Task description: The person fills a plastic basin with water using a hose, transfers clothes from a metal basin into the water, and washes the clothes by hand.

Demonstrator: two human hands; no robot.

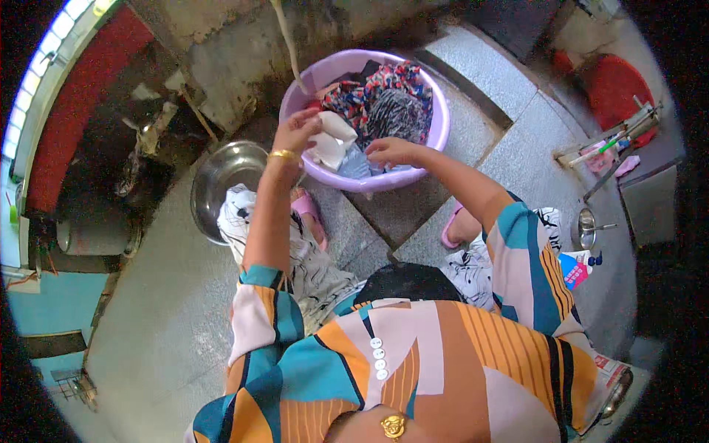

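Observation:
A lilac plastic tub [441,96] full of clothes stands in front of me. My left hand [297,131], with a gold bangle on its wrist, is over the tub's left rim, its fingers closed on the edge of a white cloth [334,142]. Over the near side of the tub is my right hand [394,152], fingers bent and apart, just above a light blue cloth [354,162]. I see nothing held in it. Behind these lie a red, black and white patterned cloth [402,77] and a dark grey streaked cloth [399,112].
A wide steel basin [210,192] sits on the floor left of the tub, partly behind my left arm. My pink slippers [314,218] are close to the tub. On the right are a small steel bowl [586,229], a blue and pink bottle [576,267] and a red basin [620,92].

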